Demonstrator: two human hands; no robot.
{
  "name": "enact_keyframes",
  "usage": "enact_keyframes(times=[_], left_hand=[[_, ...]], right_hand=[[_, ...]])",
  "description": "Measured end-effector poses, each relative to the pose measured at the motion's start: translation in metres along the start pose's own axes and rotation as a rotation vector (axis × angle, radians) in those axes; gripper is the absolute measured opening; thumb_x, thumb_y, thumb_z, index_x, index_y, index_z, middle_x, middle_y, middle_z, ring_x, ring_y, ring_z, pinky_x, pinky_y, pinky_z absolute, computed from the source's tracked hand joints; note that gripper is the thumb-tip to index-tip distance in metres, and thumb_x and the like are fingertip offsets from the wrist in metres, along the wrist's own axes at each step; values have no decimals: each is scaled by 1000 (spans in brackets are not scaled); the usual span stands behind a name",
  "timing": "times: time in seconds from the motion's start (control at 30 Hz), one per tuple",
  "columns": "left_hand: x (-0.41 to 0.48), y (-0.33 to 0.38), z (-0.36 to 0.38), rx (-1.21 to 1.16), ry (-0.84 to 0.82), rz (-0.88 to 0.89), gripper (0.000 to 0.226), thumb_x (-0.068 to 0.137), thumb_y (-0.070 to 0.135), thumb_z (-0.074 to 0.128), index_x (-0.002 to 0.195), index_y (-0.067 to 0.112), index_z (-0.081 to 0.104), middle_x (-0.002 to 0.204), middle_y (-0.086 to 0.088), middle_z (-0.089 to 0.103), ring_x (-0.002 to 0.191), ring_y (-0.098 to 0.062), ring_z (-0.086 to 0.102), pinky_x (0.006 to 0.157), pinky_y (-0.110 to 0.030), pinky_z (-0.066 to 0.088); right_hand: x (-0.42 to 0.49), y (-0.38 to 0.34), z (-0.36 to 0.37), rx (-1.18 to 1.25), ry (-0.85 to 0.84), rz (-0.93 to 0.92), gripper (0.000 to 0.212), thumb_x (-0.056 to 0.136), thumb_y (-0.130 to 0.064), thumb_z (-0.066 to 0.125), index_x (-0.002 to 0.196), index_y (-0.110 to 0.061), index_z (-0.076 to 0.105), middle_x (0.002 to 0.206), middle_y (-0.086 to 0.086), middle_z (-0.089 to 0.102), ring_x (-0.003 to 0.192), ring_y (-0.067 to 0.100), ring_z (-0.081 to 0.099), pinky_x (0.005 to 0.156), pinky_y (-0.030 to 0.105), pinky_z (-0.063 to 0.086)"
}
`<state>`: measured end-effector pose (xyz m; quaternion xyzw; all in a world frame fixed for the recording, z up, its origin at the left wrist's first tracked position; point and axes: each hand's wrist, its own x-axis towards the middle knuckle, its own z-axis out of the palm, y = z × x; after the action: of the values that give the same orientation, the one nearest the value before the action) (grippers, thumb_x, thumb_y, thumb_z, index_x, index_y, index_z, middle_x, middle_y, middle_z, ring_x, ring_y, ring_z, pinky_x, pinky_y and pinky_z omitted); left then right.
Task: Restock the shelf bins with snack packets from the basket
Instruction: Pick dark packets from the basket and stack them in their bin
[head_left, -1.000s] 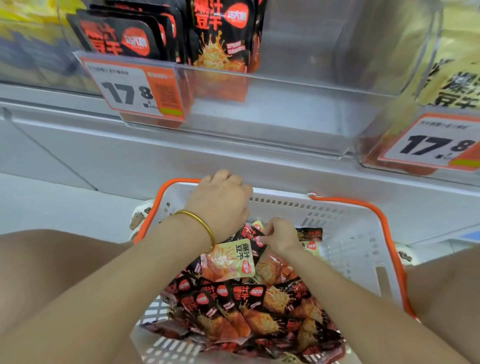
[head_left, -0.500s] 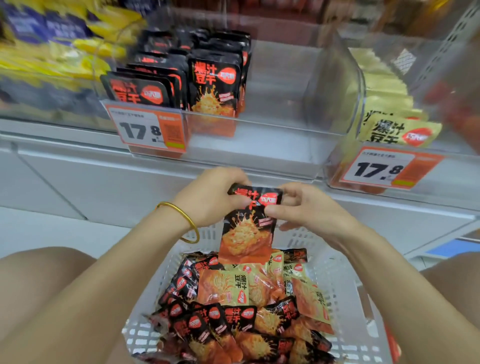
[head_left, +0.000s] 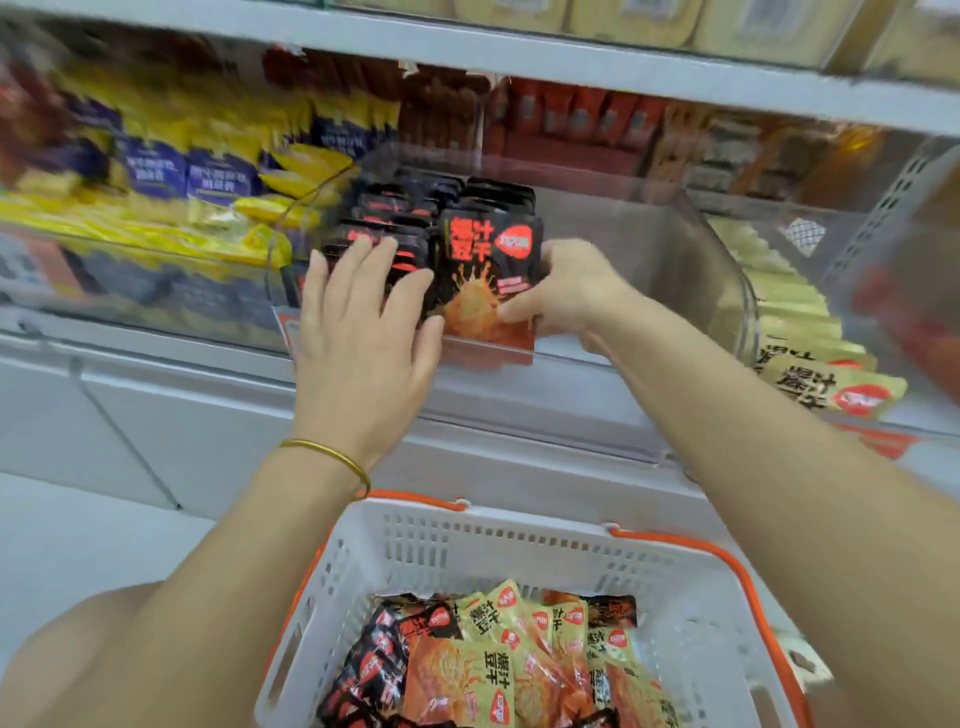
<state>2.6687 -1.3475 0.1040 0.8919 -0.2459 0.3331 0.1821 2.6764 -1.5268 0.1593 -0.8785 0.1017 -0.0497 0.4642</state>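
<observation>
Two grey shelves carry clear bins above a pale floor.

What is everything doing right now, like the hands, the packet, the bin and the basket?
Bin: part filled, right side bare.
Black packet: upright at the front.
Right hand: grips that packet.
Left hand: fingers straight, against the left row of packets.
Basket: holds a pile of packets.
</observation>
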Motion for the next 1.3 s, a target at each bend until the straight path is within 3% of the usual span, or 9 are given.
enact_keyframes(times=[0.13, 0.33, 0.5, 0.63, 0.83, 0.93, 1.03, 1.17, 1.3], left_hand=[[1, 0, 4, 18, 15, 4, 37, 91, 29, 40, 110, 7, 63, 130, -19, 53, 130, -37, 40, 113, -51, 13], [2, 1, 2, 19, 16, 0, 38, 91, 30, 39, 108, 7, 63, 128, -18, 53, 129, -37, 41, 114, -48, 11], [1, 1, 3, 28, -5, -5, 38, 91, 30, 39, 109, 7, 63, 129, -18, 53, 131, -36, 39, 115, -47, 9], [1, 0, 3, 15, -4, -3, 37, 92, 29, 38, 109, 7, 62, 129, -17, 52, 131, -35, 38, 115, -47, 9], [-5, 11, -11, -82, 107, 35, 27, 91, 21, 48, 107, 5, 63, 128, -16, 54, 129, -33, 41, 116, -49, 13], [-22, 29, -25, -164, 141, 79, 21, 88, 14, 53, 104, 5, 64, 121, -13, 58, 117, -35, 49, 107, -47, 30], [-47, 46, -26, -196, 7, 116, 24, 84, 12, 53, 104, 6, 65, 117, -10, 60, 109, -35, 52, 96, -44, 37], [-82, 51, 1, -87, -399, 201, 30, 79, 23, 45, 98, 13, 66, 111, -6, 62, 109, -29, 48, 93, -40, 35], [-102, 47, 17, 11, -711, 157, 38, 77, 31, 37, 90, 14, 69, 99, -4, 66, 99, -32, 58, 80, -40, 47]], right_hand=[[13, 12, 11, -414, -57, 126, 41, 69, -24, 83, 100, -7, 62, 93, 10, 68, 85, 28, 67, 79, 45, 57], [20, 5, 18, -396, -52, 78, 29, 83, -27, 72, 95, -3, 61, 82, 13, 68, 73, 29, 70, 71, 44, 59], [20, 2, 24, -473, -150, 168, 36, 89, -35, 63, 78, -4, 49, 82, 16, 62, 85, 37, 67, 81, 47, 56], [19, 3, 21, -438, -150, 143, 40, 83, -35, 71, 99, -1, 60, 95, 17, 66, 84, 35, 68, 79, 49, 57], [-5, -17, -11, -469, -19, 46, 42, 81, -44, 70, 61, -11, 54, 39, 0, 59, 38, 9, 59, 53, 27, 55], [-57, -34, -36, -479, 84, -140, 47, 84, -45, 64, 52, -12, 54, 33, -4, 53, 26, 2, 45, 45, 18, 45], [-101, -11, -31, -441, -82, -180, 46, 85, -41, 64, 51, -12, 54, 46, 3, 63, 30, 2, 48, 41, 14, 40], [-103, 84, 28, -529, -474, 148, 29, 92, -32, 57, 74, -9, 64, 68, 9, 72, 54, 14, 67, 53, 27, 51], [-105, 184, 83, -516, -718, 332, 23, 95, -21, 54, 97, -1, 65, 88, 16, 73, 63, 22, 66, 64, 30, 53]])
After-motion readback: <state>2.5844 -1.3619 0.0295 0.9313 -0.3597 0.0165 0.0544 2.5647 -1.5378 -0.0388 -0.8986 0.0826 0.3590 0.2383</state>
